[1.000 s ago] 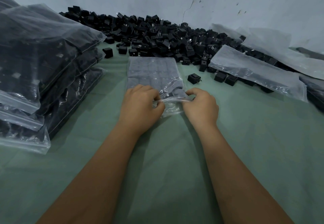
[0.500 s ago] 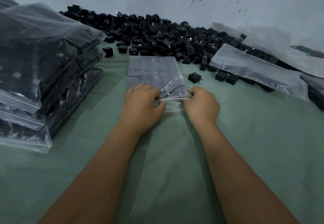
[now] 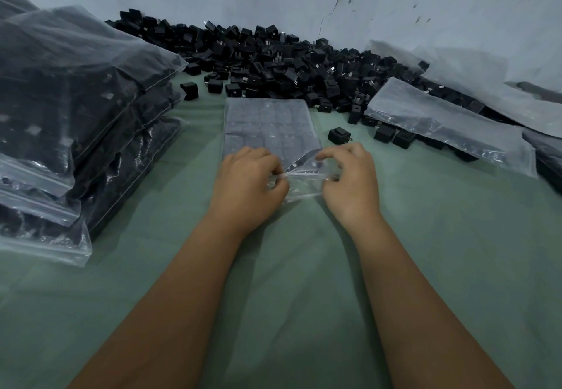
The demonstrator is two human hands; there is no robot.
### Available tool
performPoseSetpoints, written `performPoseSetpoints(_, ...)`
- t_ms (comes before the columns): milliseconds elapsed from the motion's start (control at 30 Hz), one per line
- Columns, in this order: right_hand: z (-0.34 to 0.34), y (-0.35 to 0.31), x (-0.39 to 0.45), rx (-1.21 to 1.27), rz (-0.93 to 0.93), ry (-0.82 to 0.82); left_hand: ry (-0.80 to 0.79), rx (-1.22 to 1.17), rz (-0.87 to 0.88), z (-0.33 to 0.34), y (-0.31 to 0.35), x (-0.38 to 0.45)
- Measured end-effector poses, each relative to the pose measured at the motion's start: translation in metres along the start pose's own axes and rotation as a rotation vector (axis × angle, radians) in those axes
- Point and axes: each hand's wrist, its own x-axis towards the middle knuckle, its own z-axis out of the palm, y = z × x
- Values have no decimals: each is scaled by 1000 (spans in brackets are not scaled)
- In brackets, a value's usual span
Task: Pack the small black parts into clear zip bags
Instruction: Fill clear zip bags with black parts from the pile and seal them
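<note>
1. A clear zip bag [image 3: 270, 127] filled with black parts laid in flat rows lies on the green cloth [image 3: 289, 282] near the middle of the table, its long axis running from the near edge toward the far wall. Its mouth end points at the person; its closed end points at the pile.
2. The left hand [image 3: 248, 189] sits at the near left corner of the bag, its fingers curled and pinching the mouth strip.
3. The right hand [image 3: 352, 181] is at the near right corner, thumb and fingers bent and pinching the same strip, which stretches between the two hands and lifts slightly off the cloth.
4. A single loose black part [image 3: 339, 135] with metal prongs lies on the cloth just beyond the right hand, beside the bag's right edge.
5. A wide heap of loose black parts [image 3: 273, 63] runs along the far edge of the table against the wall.
6. A stack of filled zip bags [image 3: 76, 120] stands at the left edge, each bag dark with parts.
7. Flat clear bags [image 3: 447, 127] lie tilted over the heap toward the far right corner; I cannot tell whether they hold anything.
8. The pale wall [image 3: 425, 8] behind shows a thin crack and a few dark marks.
</note>
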Motion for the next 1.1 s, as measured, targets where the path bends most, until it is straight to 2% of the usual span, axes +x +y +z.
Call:
performPoseSetpoints(133,-2,-1,1,-78,-122,-37,-22,18,-17,0,0,0)
performPoseSetpoints(333,1,0,3,-76,-30,-137,-85,48,-43,3,-2,-1)
performPoseSetpoints(400,0,-1,3,19,36,-168,-92,52,-47,4,-2,0)
performPoseSetpoints(467,-3,-4,5,297,176,-93,-101,63,-47,5,-3,1)
performPoseSetpoints(533,-6,1,14,433,279,93,-101,69,-51,6,-4,1)
performPoseSetpoints(567,-8,5,19,380,309,160,-100,72,-53,7,-4,1)
performPoseSetpoints(633,-9,16,31,205,326,172,-106,80,-53,8,-4,1)
performPoseSetpoints(800,-4,38,58,-60,240,-15,-115,83,-47,10,-5,1)
performPoseSetpoints(967,-1,41,82,-397,253,-274,-120,86,-45,11,-6,3)
performPoseSetpoints(1033,3,41,85,-415,245,-252,-118,83,-44,11,-7,4)
performPoseSetpoints(1100,7,41,81,-316,235,-97,-115,77,-45,11,-8,4)
